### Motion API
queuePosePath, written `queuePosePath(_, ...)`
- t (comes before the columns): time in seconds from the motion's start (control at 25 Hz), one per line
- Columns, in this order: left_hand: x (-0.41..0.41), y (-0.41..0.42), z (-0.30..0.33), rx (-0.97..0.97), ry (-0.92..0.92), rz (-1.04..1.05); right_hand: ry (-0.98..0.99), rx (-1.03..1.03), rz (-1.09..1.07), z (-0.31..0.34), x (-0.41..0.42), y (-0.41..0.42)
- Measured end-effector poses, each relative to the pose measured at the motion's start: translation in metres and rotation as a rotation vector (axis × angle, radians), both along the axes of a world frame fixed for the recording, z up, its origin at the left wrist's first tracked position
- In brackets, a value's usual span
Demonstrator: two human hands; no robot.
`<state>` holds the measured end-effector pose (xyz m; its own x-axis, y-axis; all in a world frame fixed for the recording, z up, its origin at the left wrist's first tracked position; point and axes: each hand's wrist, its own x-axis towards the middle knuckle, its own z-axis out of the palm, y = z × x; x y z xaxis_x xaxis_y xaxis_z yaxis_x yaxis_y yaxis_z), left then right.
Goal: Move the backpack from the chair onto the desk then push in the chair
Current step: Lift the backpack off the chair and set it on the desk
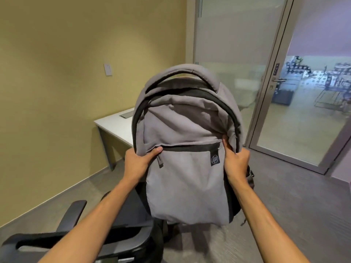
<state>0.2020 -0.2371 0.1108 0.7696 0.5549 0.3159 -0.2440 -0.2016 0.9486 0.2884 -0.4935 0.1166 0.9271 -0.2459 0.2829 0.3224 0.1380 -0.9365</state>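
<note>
Carry step: left hand [137,161] and right hand [236,162], fingers clamped on the backpack [187,168] sides, hold it above the chair [121,224]; next, set it on the table [115,126].

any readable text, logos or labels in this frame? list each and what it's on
"hp": slanted logo on the small dark tag sewn to the grey backpack, near the right hand.
Dark plate on the glass door frame above the handle: markings too small to read.
Wall switch plate: no text legible.
</note>
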Motion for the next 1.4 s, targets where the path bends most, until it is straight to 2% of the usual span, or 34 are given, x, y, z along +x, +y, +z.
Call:
queuePosePath(0.12,0.000,0.032,0.015,-0.002,-0.082,-0.019,-0.066,0.043,0.015,0.023,-0.001,0.021)
queuePosePath(0.28,-0.018,0.075,0.010,0.080,-0.037,-0.038,-0.117,0.073,0.040,0.038,0.002,0.066)
queuePosePath(0.48,-0.028,0.142,0.012,-0.099,-0.193,0.016,-0.021,0.047,0.101,0.041,0.003,0.146)
queuePosePath(0.56,-0.027,0.180,0.022,-0.157,-0.232,0.008,-0.024,0.050,0.122,0.049,-0.001,0.182)
queuePosePath(0.68,-0.033,0.243,0.032,-0.285,-0.282,0.014,-0.077,-0.048,0.170,0.058,-0.013,0.242)
queuePosePath(0.8,-0.033,0.305,0.034,-0.498,-0.276,0.006,-0.095,-0.289,0.383,0.044,-0.018,0.280)
queuePosePath(0.88,-0.030,0.333,0.037,-0.553,-0.225,-0.022,0.045,-0.325,0.534,0.014,-0.023,0.301)
queuePosePath(0.96,-0.028,0.351,0.032,-0.525,-0.164,-0.008,0.160,-0.280,0.444,-0.012,-0.030,0.328)
queuePosePath(1.16,-0.017,0.404,0.012,-0.411,-0.076,0.060,0.103,-0.200,0.257,-0.019,-0.026,0.391)
queuePosePath(1.4,0.002,0.461,-0.010,-0.305,0.043,0.074,0.129,-0.304,0.258,-0.012,0.006,0.435)
